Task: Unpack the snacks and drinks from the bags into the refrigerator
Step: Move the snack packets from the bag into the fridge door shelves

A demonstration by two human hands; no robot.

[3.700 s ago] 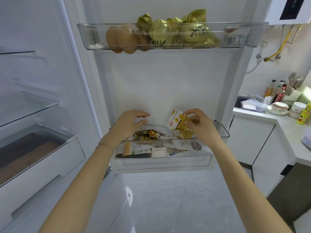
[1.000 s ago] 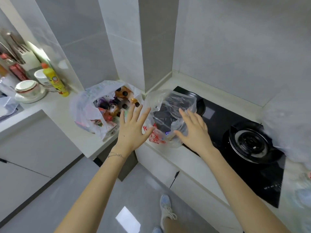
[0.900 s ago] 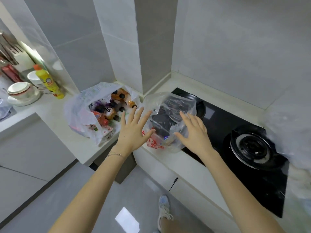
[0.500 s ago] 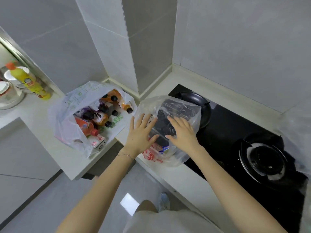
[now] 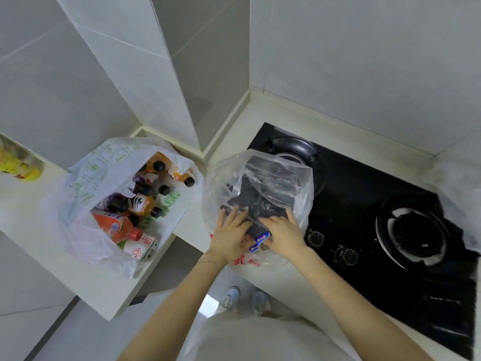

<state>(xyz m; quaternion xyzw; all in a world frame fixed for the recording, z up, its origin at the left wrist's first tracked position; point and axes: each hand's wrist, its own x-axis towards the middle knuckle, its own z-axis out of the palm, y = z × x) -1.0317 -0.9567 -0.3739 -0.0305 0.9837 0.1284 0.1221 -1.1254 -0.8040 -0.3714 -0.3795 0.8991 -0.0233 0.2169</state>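
Note:
A clear plastic bag (image 5: 302, 183) sits on the counter's edge by the hob, with dark snack packets (image 5: 263, 196) inside. My left hand (image 5: 230, 234) and right hand (image 5: 283, 234) lie side by side at its near side, fingers stretched onto the dark packets. A small blue-wrapped snack (image 5: 259, 241) shows between my hands. To the left lies a white plastic bag (image 5: 86, 183), open towards me, with several drink bottles (image 5: 141, 204), an orange bottle (image 5: 114, 226) and a milk carton (image 5: 140, 250) in it. The refrigerator is out of view.
A black gas hob (image 5: 364, 194) with two burners and knobs (image 5: 315, 238) lies right of the clear bag. The white counter (image 5: 86, 277) ends in a corner just below the drinks bag. A yellow bottle (image 5: 18, 169) stands far left. More plastic film (image 5: 458, 178) shows at the right edge.
I have turned from the refrigerator door to the counter. Over the last second both hands have moved forward from in front of the clear bag onto its contents.

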